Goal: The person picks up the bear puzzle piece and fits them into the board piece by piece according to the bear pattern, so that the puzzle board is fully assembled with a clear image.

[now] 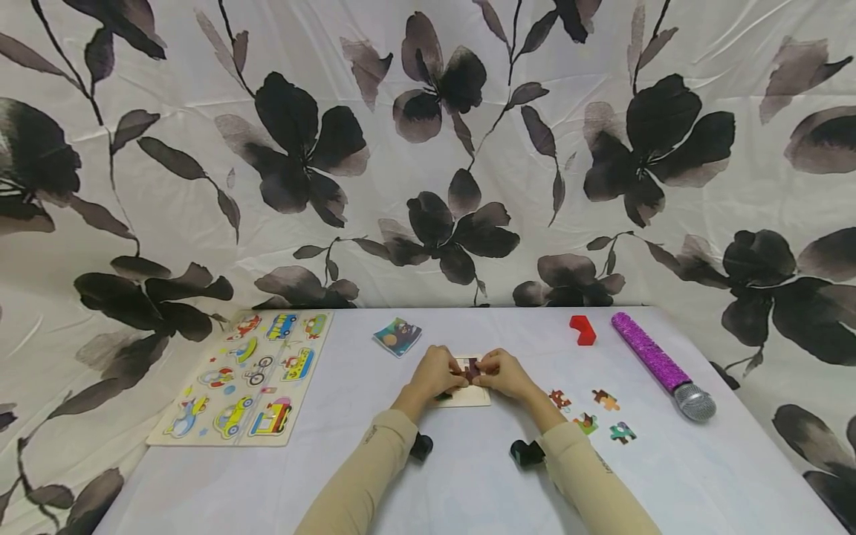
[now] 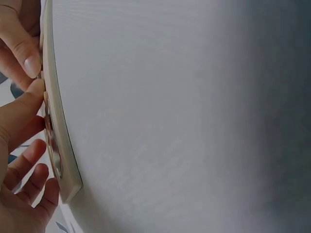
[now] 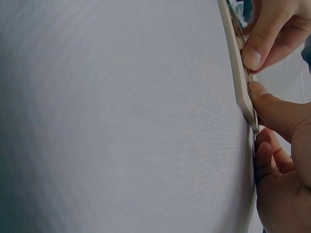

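Observation:
A small wooden jigsaw board lies flat at the middle of the table, with dark picture pieces in its tray. Both hands meet over it, fingertips close together at a dark jigsaw piece. My left hand comes from the left, thumb and forefinger pinching at the piece; its other fingers spread loosely beside the board's edge. From the right, my right hand pinches at the same piece, its thumb low along the board. The fingers hide part of the picture.
Several loose jigsaw pieces lie to the right, near a red block and a purple glitter microphone. A small picture card lies behind the board. At left is a vehicle puzzle board; a floral cloth hangs behind.

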`<state>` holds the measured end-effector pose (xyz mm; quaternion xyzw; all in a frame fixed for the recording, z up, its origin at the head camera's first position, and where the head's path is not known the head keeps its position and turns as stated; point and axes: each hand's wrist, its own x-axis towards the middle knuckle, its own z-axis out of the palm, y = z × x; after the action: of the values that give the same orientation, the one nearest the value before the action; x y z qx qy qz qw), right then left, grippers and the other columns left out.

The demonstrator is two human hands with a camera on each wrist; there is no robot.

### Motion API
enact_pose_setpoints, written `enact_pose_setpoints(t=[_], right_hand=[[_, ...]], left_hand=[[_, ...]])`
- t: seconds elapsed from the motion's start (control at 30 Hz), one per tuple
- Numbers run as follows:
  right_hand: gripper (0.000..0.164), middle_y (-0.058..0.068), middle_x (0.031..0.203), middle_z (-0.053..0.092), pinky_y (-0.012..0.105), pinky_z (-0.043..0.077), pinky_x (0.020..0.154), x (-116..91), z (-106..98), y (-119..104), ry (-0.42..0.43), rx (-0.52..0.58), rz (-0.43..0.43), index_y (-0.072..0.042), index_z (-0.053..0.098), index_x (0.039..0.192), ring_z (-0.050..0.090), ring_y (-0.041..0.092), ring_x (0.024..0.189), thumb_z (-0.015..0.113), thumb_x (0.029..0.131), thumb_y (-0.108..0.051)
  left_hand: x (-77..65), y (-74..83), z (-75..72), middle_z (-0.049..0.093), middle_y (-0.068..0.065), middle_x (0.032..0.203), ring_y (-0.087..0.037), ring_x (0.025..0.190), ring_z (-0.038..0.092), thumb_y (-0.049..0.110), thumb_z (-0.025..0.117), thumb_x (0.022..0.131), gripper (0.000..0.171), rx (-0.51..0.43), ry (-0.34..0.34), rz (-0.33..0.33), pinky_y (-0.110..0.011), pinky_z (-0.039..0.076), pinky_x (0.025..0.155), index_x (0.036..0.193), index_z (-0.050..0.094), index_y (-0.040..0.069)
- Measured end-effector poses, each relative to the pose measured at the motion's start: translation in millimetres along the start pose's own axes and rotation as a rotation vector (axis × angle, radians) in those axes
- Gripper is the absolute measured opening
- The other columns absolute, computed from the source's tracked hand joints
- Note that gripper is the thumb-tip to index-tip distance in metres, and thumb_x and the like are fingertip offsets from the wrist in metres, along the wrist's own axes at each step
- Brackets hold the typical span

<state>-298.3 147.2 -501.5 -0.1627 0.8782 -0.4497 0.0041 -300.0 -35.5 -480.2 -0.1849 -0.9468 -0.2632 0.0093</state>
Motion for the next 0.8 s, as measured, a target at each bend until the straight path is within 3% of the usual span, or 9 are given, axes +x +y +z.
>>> enact_pose_setpoints(t=[0.27, 0.5, 0.63, 0.8], right_hand=[[0.032, 0.012, 0.098, 0.056, 0.028, 0.047, 0.074, 1.8, 1.3, 1.2, -0.003, -0.007, 0.002, 0.009, 0.069, 0.102, 0.054, 0.020, 0.086, 0.077, 0.076, -0.006], [0.033, 0.013, 0.100, 0.057, 0.032, 0.050, 0.077, 0.8, 1.0, -1.0, 0.006, -0.008, 0.006, 0.010, 0.068, 0.103, 0.056, 0.022, 0.087, 0.078, 0.075, -0.006], [0.033, 0.014, 0.099, 0.057, 0.031, 0.048, 0.076, 0.1, 1.0, -0.9, 0.007, 0.001, 0.010, 0.010, 0.068, 0.103, 0.055, 0.021, 0.086, 0.078, 0.075, -0.006], [0.033, 0.014, 0.099, 0.056, 0.029, 0.048, 0.075, 0.2, 1.2, -0.5, 0.001, 0.001, 0.018, 0.010, 0.068, 0.104, 0.055, 0.021, 0.086, 0.077, 0.076, -0.006]], left_hand=[[-1.2, 0.3, 0.7, 0.056, -0.001, 0.078, -0.014, 0.076, 0.045, 0.024, 0.081, 0.073, 0.020, 0.000, -0.033, -0.017, -0.026, 0.043, 0.066, 0.078, 0.074, 0.006], [-4.5, -8.9, -3.0, 0.061, -0.004, 0.094, -0.020, 0.088, 0.050, 0.018, 0.076, 0.075, 0.021, -0.018, -0.086, 0.133, -0.032, 0.044, 0.075, 0.091, 0.076, 0.004], [-4.7, -10.8, -3.9, 0.061, -0.004, 0.106, -0.024, 0.099, 0.050, 0.016, 0.073, 0.079, 0.026, 0.030, -0.142, 0.117, -0.042, 0.044, 0.083, 0.102, 0.074, 0.005], [-5.8, -10.0, -5.3, 0.061, -0.004, 0.107, -0.024, 0.099, 0.050, 0.017, 0.075, 0.079, 0.027, 0.019, -0.142, 0.092, -0.041, 0.044, 0.083, 0.103, 0.073, 0.006]])
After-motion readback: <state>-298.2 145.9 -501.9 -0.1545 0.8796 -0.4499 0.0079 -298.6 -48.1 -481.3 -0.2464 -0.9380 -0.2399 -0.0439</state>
